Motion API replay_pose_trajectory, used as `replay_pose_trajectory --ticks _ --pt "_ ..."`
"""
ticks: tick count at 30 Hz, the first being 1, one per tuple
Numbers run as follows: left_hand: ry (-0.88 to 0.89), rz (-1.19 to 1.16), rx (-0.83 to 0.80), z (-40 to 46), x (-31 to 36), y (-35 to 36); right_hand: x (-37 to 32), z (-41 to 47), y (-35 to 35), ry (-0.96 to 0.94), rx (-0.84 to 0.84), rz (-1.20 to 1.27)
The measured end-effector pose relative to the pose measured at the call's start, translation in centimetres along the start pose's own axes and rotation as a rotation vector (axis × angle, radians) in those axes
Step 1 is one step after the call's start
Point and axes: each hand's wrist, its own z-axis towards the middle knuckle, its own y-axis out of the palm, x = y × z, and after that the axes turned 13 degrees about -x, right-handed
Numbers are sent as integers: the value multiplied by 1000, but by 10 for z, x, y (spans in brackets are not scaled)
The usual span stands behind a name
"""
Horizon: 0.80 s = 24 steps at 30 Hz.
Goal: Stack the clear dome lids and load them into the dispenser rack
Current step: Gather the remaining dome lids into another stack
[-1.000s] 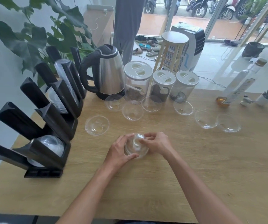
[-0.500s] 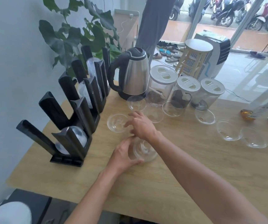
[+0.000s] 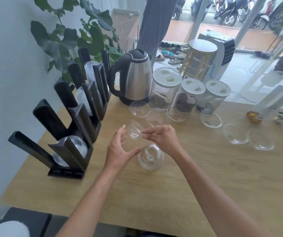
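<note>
My right hand point(image 3: 163, 137) pinches the rim of a clear dome lid point(image 3: 134, 130) and holds it tilted above the table. My left hand point(image 3: 118, 149) is open beside it, thumb near a small stack of clear lids point(image 3: 150, 157) resting on the wood. Several loose lids lie further back and to the right, such as one point(image 3: 139, 108) by the kettle and another point(image 3: 234, 135). The black dispenser rack point(image 3: 72, 134) stands along the left edge with lids in its slots point(image 3: 76, 145).
A steel kettle point(image 3: 135, 77) and three white-topped jars point(image 3: 166, 88) stand behind the loose lids. A bottle point(image 3: 272, 103) and small figures sit at the far right. A leafy plant point(image 3: 72, 36) rises behind the rack. The table's near edge point(image 3: 103, 218) is close.
My right hand reached forward, took one loose lid off the table and lifted it back over the stack. My left hand let go of the stack and opened. The camera turned left.
</note>
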Motion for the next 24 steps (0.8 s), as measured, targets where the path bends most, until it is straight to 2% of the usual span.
replay_pose_trajectory --ticks 2,5,9,12,15,21,24 --pt "43 -3 -30 9 12 7 -1 -18 -6 19 4 247" --pt "86 7 -67 18 26 21 3 -38 -14 65 1 436" --pt "128 94 -127 25 28 30 16 -52 -27 136 46 481" --pt "137 213 -198 22 25 30 31 -54 -38 173 205 499" --pt "149 334 -261 13 12 30 40 -44 -40 256 359 291" --pt "99 412 -339 9 -5 37 49 -2 -28 171 240 -452" --pt "99 424 -337 11 -3 40 53 18 -25 134 225 -701"
